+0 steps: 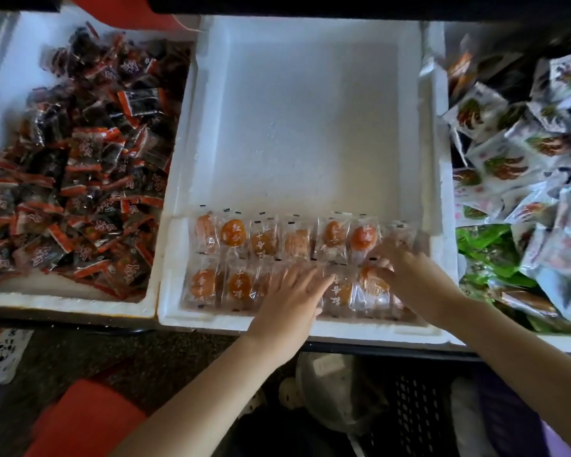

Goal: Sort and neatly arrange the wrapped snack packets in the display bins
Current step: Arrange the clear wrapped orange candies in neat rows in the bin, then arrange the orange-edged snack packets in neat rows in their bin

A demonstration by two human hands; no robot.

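Head view, middle bin: white foam bin (310, 127); its far part is bare.
Orange packets: clear-wrapped orange packets (234, 234) lie in two side-by-side rows along the foam bin's near wall.
Left hand: the left hand (292, 288) lies flat with its fingers straight and spread on the middle of the near row.
Right hand: the right hand (409, 275) rests on the right end of the rows with its fingers bent. It is blurred, so I cannot tell whether it pinches a packet.
Left side: dark red packets (89, 159) are heaped loosely in a neighbouring bin (63, 300).
Right side: white and green packets (515, 153) lie in a pile.
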